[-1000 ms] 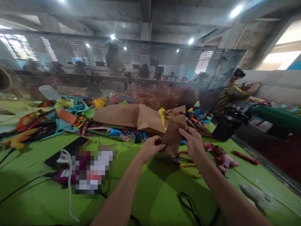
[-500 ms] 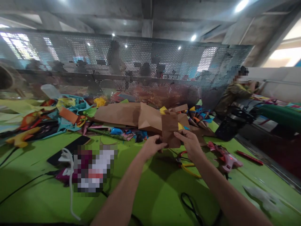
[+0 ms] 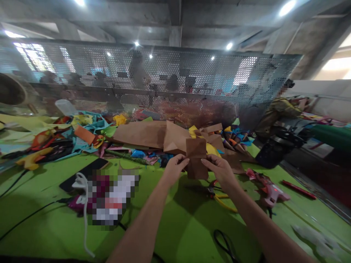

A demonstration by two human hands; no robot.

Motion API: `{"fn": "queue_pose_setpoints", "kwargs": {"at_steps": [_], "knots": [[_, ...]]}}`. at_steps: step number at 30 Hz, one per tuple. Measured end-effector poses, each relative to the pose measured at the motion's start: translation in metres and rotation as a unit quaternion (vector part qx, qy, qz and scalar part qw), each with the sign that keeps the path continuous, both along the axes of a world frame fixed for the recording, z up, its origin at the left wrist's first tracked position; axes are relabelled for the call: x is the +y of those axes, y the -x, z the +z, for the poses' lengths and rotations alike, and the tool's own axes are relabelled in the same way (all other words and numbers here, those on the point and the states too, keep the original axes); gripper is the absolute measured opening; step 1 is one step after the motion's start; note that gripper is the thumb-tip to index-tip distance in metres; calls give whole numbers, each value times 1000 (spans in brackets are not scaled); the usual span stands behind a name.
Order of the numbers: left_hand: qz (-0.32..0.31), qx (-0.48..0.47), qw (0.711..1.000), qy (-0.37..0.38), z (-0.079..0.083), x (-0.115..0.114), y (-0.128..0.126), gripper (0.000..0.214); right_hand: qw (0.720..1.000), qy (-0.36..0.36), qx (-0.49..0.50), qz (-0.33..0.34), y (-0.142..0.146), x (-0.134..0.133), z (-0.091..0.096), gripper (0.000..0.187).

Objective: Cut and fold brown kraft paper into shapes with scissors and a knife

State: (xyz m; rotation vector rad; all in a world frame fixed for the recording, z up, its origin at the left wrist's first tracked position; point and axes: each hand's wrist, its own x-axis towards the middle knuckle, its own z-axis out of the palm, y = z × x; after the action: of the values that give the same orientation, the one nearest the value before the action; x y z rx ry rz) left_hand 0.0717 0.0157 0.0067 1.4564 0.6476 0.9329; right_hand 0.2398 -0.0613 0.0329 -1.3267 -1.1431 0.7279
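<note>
A small rectangle of brown paper (image 3: 196, 159) is held up above the green table, with a crease running across it. My left hand (image 3: 175, 168) pinches its left edge between thumb and fingers. On the opposite edge my right hand (image 3: 219, 168) grips it the same way. Below the right hand lie pliers (image 3: 215, 193) with yellow and red handles. Behind the held piece, larger sheets of brown paper (image 3: 141, 134) rest on a heap of coloured paper scraps.
A pink glue gun (image 3: 274, 193) and a red pen (image 3: 298, 189) lie to the right. At left are a yellow glue gun (image 3: 34, 157), a black phone (image 3: 82, 174), and a power strip with cords (image 3: 85, 219). A perforated metal screen (image 3: 170, 80) stands behind; a person (image 3: 282, 107) works at far right.
The paper piece is now more upright, and both hands grip it higher, around mid-height. The whole view has shifted slightly, so the table items appear a little further right.
</note>
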Motion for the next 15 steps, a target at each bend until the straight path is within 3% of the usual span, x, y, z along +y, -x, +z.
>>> {"fn": "queue_pose_setpoints", "kwargs": {"at_steps": [4,8,12,15], "knots": [[-4,23,1000,12,-3,1,-2,27,1000,-7,-7,-19,0,-1,-2,35],[33,0,999,-15,-3,-5,-5,23,993,-31,-70,-88,-4,-3,-2,36],[73,-3,992,-98,0,-16,-8,48,979,-53,-133,-142,-4,-4,-1,38],[33,10,995,-97,2,-24,-14,65,993,-49,-70,-86,2,-3,-2,29]]}}
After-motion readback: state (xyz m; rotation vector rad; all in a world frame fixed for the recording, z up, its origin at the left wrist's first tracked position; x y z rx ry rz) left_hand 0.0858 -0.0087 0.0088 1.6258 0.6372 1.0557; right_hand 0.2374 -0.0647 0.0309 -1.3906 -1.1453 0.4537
